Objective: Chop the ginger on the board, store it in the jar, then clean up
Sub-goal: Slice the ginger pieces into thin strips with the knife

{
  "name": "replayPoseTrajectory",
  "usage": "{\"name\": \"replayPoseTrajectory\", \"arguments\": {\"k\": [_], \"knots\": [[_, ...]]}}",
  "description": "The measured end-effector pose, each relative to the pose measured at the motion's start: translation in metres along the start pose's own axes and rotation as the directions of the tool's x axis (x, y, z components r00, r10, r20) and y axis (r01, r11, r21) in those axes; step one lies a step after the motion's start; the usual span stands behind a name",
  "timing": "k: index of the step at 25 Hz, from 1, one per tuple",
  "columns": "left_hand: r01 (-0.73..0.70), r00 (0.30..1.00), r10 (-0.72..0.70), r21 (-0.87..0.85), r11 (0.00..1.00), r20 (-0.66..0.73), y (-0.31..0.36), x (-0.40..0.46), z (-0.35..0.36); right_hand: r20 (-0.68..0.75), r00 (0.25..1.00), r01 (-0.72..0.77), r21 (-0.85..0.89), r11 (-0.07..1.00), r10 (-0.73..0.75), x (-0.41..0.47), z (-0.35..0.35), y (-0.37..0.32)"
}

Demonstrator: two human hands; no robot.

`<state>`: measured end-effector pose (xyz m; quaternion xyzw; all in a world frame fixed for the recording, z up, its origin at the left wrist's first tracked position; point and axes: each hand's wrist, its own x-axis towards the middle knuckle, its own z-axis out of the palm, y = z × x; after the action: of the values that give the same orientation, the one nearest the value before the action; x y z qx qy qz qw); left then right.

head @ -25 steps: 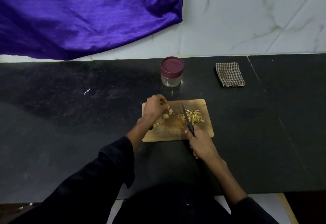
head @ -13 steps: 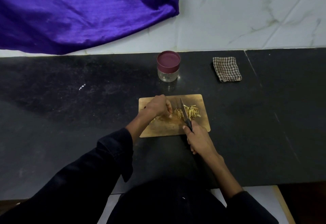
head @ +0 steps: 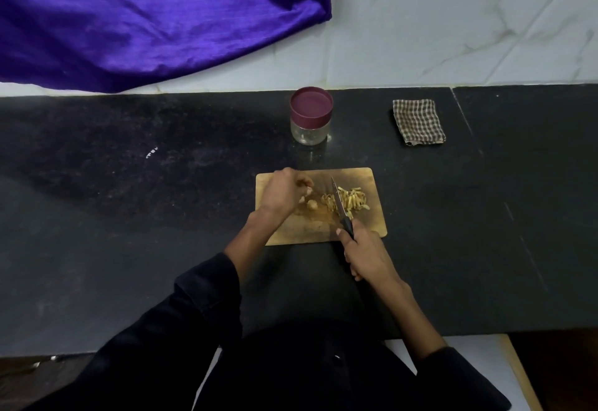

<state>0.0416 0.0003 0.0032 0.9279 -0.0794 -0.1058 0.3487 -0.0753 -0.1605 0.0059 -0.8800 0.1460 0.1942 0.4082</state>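
A wooden cutting board (head: 369,226) lies on the black counter. Chopped ginger strips (head: 352,198) are heaped on its right half, and whole ginger pieces (head: 311,204) lie near its middle. My right hand (head: 365,253) grips the black handle of a knife (head: 338,200), whose blade runs through the left side of the heap. My left hand (head: 283,192) hovers over the board's left part, fingers curled around a small ginger piece. A glass jar (head: 310,130) with a maroon lid stands behind the board, lid on.
A checked cloth (head: 418,121) lies folded at the back right of the counter (head: 129,216). Purple fabric (head: 145,16) hangs over the white marble wall at the back left. A pale ledge (head: 479,372) shows below the counter's front edge.
My left hand has drawn back leftward from the heap, uncovering whole ginger pieces. The knife stays at the heap's left side. The camera shifted slightly.
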Motion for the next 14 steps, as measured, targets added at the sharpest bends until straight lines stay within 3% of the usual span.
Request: {"name": "replayPoseTrajectory", "arguments": {"k": [2,6,14], "knots": [[0.012,0.997,-0.016,-0.046,0.999,-0.08,-0.007,-0.011,0.012,0.013,1.0,-0.018,0.023,1.0,0.018,-0.002,0.002,-0.001],[0.153,0.982,-0.155,-0.027,0.988,-0.103,-0.016,-0.028,0.041,0.045,0.998,-0.037,-0.053,0.998,0.04,0.002,0.012,-0.007],[0.111,0.979,-0.11,-0.006,0.994,-0.169,-0.006,-0.037,0.048,0.033,0.999,0.005,-0.201,0.979,0.001,0.007,0.022,-0.014]]}}
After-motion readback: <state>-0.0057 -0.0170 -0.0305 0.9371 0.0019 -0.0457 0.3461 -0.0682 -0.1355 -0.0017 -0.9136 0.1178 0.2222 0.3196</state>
